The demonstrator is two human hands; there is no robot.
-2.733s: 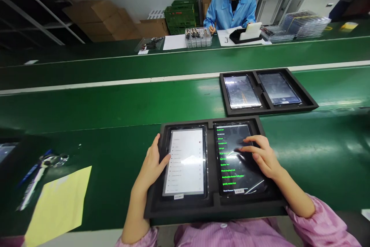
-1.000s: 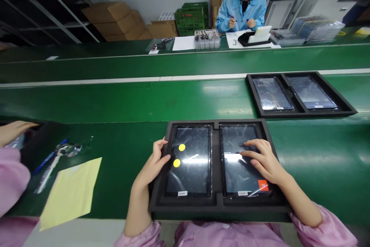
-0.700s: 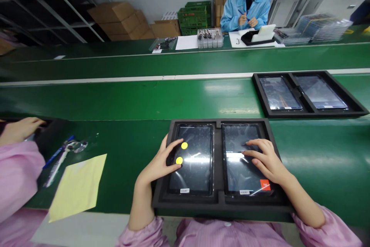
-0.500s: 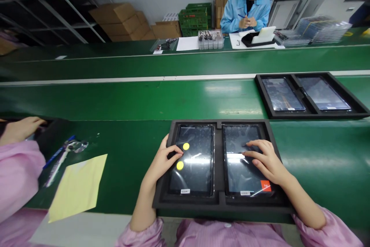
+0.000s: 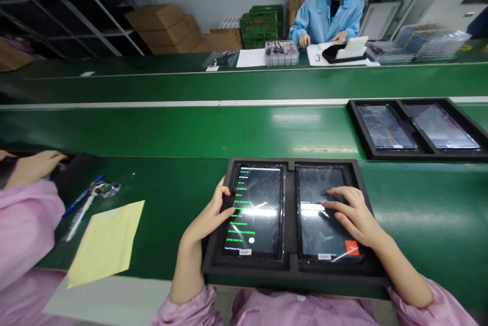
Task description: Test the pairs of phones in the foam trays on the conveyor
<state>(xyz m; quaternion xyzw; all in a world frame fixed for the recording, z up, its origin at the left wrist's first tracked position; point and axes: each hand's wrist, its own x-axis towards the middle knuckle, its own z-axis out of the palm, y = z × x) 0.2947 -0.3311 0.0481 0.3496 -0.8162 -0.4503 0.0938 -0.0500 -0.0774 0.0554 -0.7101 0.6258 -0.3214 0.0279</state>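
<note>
Right hand (image 5: 356, 216) over tablet (image 5: 316, 237), contact uncertain.

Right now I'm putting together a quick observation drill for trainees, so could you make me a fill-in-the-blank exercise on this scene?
1. The near tray holds ____ tablets.
2. The list on its left tablet is mostly in ____ letters.
3. The right hand is over the tablet on the tray's ____ side.
4. The loose sheet left of the tray is ____.

Missing words: two; green; right; yellow.
</note>
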